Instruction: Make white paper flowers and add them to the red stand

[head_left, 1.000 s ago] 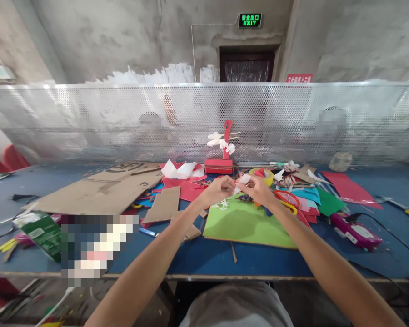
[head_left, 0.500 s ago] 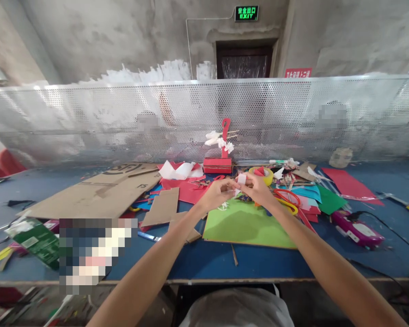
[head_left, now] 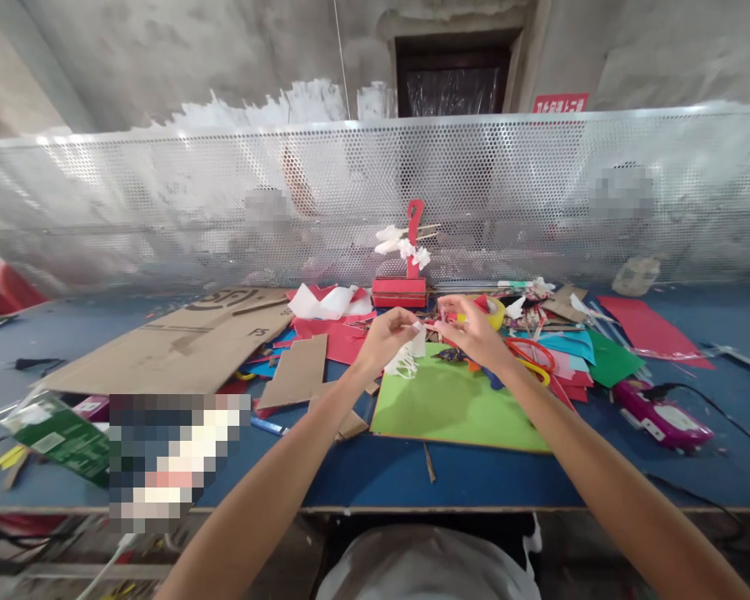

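With arms outstretched, I pinched a white paper piece (head_left: 419,342) in my left hand (head_left: 388,337), near the green board's (head_left: 462,412) far edge; my right hand (head_left: 475,335) curved just beside, its grip unclear.

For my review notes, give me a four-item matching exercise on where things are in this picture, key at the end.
1. white paper piece
2. lime-green board
3. red stand
4. large cardboard sheet

A. upright, close to the perforated panel
B. flat on the left side of the table
C. pinched in the left hand
D. flat between the forearms

Pairs: 1-C, 2-D, 3-A, 4-B
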Motion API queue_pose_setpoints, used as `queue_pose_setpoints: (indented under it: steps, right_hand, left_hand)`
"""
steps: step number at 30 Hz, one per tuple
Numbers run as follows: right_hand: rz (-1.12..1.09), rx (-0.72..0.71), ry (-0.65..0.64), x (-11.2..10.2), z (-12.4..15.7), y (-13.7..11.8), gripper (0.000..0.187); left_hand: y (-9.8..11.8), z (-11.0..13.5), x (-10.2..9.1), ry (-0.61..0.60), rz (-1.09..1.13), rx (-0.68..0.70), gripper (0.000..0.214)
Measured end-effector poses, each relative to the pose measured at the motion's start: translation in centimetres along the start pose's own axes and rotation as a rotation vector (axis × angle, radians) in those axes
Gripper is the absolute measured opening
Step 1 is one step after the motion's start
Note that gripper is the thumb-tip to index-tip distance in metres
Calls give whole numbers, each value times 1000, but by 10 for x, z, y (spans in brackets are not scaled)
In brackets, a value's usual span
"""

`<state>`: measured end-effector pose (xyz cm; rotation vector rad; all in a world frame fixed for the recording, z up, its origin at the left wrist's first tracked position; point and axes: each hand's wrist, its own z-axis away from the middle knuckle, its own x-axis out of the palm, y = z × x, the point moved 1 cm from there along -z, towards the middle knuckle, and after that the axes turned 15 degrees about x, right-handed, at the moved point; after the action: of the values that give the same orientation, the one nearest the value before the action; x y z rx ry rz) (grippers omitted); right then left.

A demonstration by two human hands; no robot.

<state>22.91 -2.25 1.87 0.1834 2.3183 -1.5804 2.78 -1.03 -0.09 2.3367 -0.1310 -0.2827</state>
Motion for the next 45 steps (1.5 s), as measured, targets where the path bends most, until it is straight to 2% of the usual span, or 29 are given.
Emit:
queue_pose_setpoints:
  steps: [3,6,11,14,20,25,28,34,39,45]
  right_hand:
    - [-18,33,-111,2,-7,-9,47]
    - [-81,120,-237,7,-24,-9,56]
    - [-242,295,-163,11,-67,2,38]
    - [-243,330,-181,10,-87,6,32]
    - [-143,262,-307,11,-98,20,32]
    - [-27,248,-315,13,-89,28,29]
    - [10,248,-324,14,-85,27,29]
    - [-13,271,-362,11,-84,29,34]
    - [9,250,-366,4,-89,35,36]
    - [79,280,-329,-7,-90,24,34]
  left_hand:
    - [2,-13,-1,6,32,-34,24]
    - [3,-35,-1,-62,-10,-39,21]
    - [-8,-71,-3,-83,-108,3,18]
    - [-15,-81,-6,-75,-161,32,14]
    - [-22,-79,-11,-171,-252,19,6]
    - [-22,-74,-12,-333,-399,34,26]
    - [-21,-74,-11,-403,-491,29,26]
    - [-27,-75,-12,-437,-535,11,31]
    - [-39,-76,-22,-474,-525,1,30]
    - [-43,-81,-34,-508,-550,-17,26]
